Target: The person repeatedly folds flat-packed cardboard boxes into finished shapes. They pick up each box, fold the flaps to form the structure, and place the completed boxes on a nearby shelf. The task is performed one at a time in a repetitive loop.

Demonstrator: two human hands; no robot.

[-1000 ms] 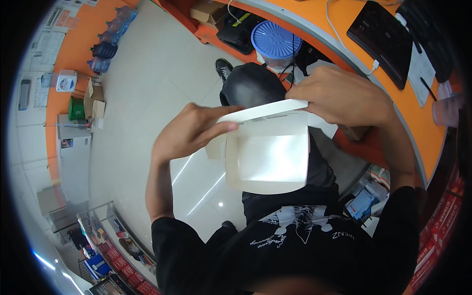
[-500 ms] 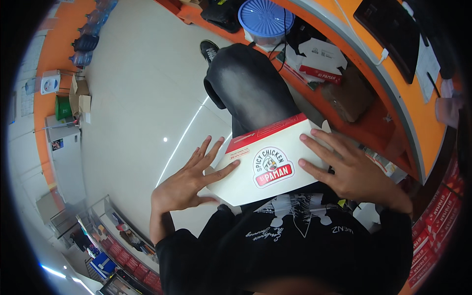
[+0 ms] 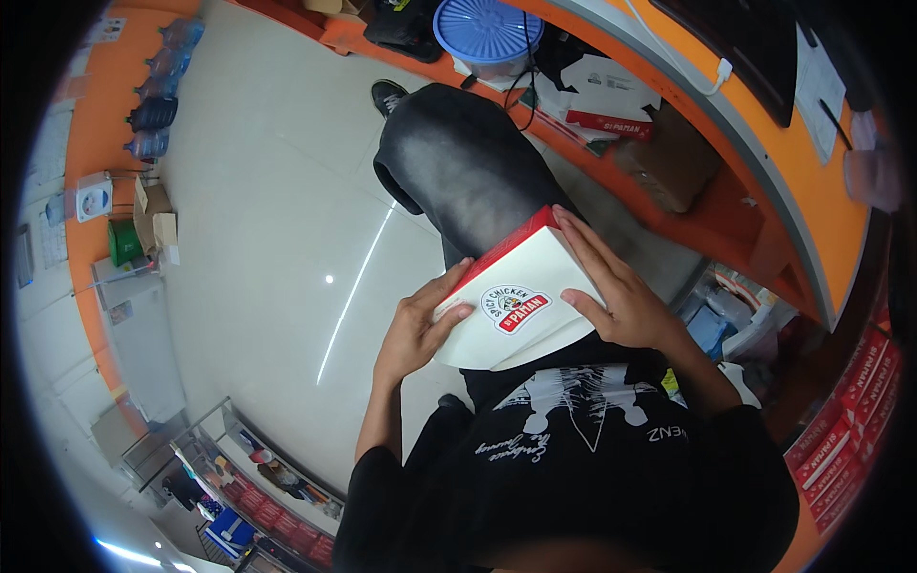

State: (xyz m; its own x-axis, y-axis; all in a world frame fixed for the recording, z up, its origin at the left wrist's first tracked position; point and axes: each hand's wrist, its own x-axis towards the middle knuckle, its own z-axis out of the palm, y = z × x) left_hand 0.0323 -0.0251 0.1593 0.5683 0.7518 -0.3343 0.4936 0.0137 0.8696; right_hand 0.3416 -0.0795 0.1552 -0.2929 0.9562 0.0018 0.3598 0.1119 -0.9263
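Observation:
A white and red cardboard food box rests on my lap, its printed badge facing up and its red side toward my knee. On its left end my left hand is closed, thumb on the white face and fingers along the edge. At the right end my right hand grips the box, thumb on the white face and fingers stretched along the side up to the red corner. A loose flap shows along the box's near edge. What lies under the box is hidden.
Right of my leg runs an orange counter with a lower shelf bearing a blue-lidded tub, another white and red box and a brown package. Red boxes are stacked at lower right. Water jugs line the left wall.
Both hands have moved inward, from spread fingers to gripping the box's ends. The box is now more tilted in view and looks narrower, its sides folded up.

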